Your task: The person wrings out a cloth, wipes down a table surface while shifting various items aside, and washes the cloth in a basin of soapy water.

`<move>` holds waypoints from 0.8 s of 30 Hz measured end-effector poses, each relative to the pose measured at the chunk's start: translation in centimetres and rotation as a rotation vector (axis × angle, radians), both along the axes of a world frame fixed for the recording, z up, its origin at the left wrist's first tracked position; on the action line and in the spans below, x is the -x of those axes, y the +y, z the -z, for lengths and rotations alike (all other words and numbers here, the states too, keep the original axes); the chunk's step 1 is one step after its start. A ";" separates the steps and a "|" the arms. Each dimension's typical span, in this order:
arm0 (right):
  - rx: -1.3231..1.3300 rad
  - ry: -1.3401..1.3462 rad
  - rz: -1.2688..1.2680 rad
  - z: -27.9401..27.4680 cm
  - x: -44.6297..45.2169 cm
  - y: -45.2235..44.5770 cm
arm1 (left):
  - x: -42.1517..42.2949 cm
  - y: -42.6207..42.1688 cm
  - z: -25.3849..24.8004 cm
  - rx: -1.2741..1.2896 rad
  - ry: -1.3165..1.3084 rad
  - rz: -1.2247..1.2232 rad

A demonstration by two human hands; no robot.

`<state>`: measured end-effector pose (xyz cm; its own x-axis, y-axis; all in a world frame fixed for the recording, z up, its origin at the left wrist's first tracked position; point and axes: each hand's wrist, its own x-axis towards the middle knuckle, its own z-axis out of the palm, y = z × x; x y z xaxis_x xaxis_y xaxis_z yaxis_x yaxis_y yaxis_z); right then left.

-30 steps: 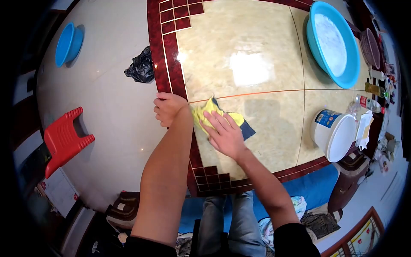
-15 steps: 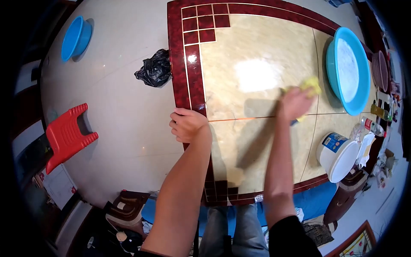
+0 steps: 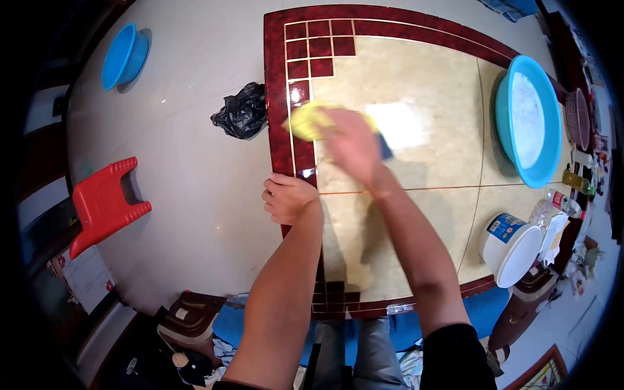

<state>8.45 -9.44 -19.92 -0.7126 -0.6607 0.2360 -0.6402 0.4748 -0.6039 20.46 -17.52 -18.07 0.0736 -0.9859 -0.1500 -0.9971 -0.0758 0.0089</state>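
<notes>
A yellow cloth (image 3: 304, 122), blurred by motion, lies under my right hand (image 3: 351, 144) at the left part of the tiled table (image 3: 422, 71). It reaches over the dark red border, and a dark blue patch shows at the hand's right side. My right fingers press on the cloth and are partly smeared. Along the table's left edge, my left hand (image 3: 290, 198) is closed around the rim, fingers curled over the outer side. Glossy beige tiles with a bright light reflection spread to the right of both hands.
On the table's right stand a blue basin (image 3: 554, 123) with whitish foam and a white bucket (image 3: 518, 252), near bottles (image 3: 564, 203) and a pink basket (image 3: 577, 117). A black plastic bag (image 3: 240, 112) is beside the left edge. A red stool (image 3: 107, 205) and another blue basin (image 3: 123, 58) are on the floor.
My right hand has swept the yellow cloth leftward across the tiles, from near the blue basin to the red border. My left hand stays on the edge. The view has shifted slightly.
</notes>
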 end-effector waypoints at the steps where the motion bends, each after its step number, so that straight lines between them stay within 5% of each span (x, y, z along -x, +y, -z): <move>1: -0.094 0.144 0.051 -2.4 0.9 4.2 | -0.1 0.1 0.3 0.025 -0.006 0.009; 3: -0.067 0.187 0.260 -2.6 1.5 12.1 | 0.1 0.2 0.3 0.053 0.004 0.013; 7: -0.414 0.227 0.837 -1.9 0.7 23.4 | 0.1 0.2 0.2 0.056 0.014 0.008; 12: -0.577 0.184 1.329 -2.1 4.9 17.5 | 0.2 0.2 -0.3 0.048 -0.014 0.020; 14: -0.569 0.280 1.315 -1.1 7.0 13.7 | 0.1 0.2 0.1 0.065 -0.011 0.035; 20: -0.120 0.256 0.561 1.4 6.0 -8.6 | 0.1 0.0 0.3 0.095 0.001 0.016; 21: -0.046 0.091 0.474 1.8 4.2 -11.6 | 0.2 0.1 0.5 0.106 0.008 0.018; 24: 0.090 0.110 0.005 0.0 0.2 -12.8 | 0.7 -0.2 -0.9 -0.044 0.002 -0.021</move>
<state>8.25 -22.23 -19.92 -0.6823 -0.6301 0.3708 -0.7027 0.4254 -0.5702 19.73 -17.71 -17.18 0.0941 -0.9765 -0.1937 -0.9952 -0.0973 0.0072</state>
